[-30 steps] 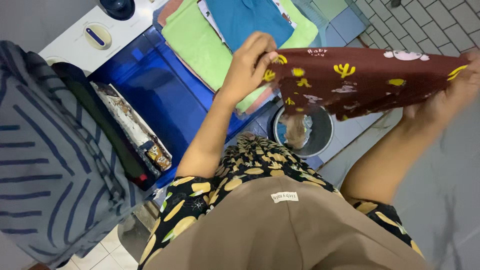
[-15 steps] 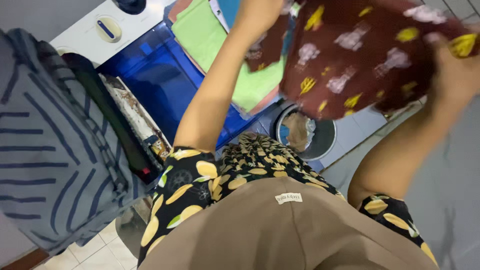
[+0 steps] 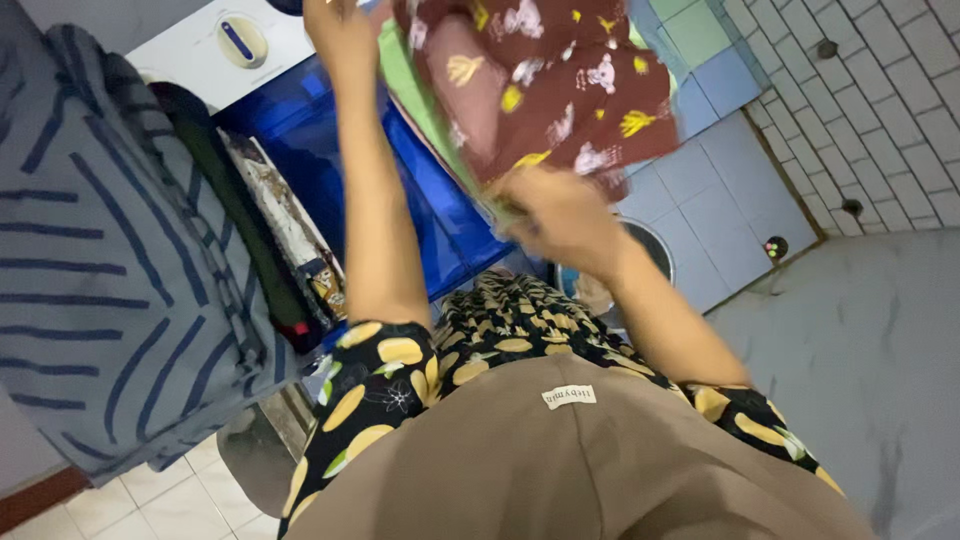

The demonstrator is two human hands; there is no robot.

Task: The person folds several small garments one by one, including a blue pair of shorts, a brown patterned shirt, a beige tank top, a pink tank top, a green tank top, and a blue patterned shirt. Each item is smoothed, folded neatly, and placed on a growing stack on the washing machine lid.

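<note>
A: Status of the maroon printed cloth [image 3: 560, 90]?
B: Raised higher than half a second ago, above the blue surface [image 3: 300, 150]. Right hand [image 3: 555, 215] now grips its lower edge, closer to the body; left hand [image 3: 340, 35] pinches the top
</note>
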